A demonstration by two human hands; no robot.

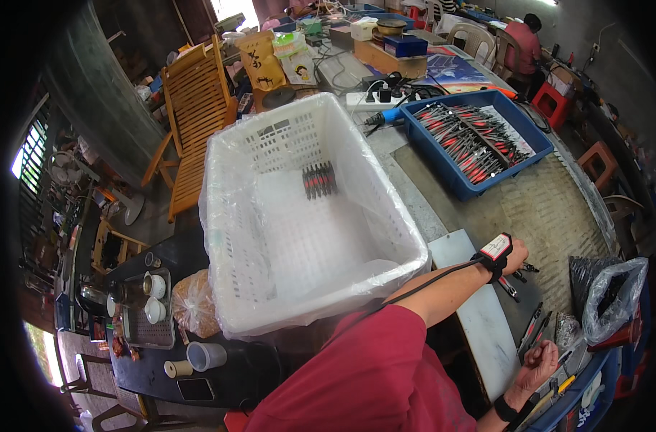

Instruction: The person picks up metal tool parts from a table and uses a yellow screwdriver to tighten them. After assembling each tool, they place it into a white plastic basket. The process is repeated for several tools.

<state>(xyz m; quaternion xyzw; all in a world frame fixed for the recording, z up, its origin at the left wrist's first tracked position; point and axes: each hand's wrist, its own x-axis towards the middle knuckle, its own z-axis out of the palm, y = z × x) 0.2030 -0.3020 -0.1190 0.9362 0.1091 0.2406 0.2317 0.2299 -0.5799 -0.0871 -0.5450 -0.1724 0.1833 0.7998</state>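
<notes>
My left hand (516, 256), with a white-and-black device strapped at its wrist, is curled above the right part of the table. Dark pen-like pieces (531, 267) show by its fingers; whether it grips them is hidden. Below it, a slender black-and-red piece (508, 289) lies on a dark mat. Nearer the lower edge, my right hand (537, 364) has bent, closed fingers, and what they hold cannot be made out. Beside those fingers are more slim black-and-red pieces (533, 330). A plastic-lined white crate (407, 252) holds a neat row of such pieces (318, 180) at its far end.
A blue tray (466, 189) full of black-and-red pieces sits at the far right. By my right hand are a lined bag (616, 302) and a blue bin (594, 392). A white board (475, 309) lies beside the crate. Another person (524, 47) sits at the back.
</notes>
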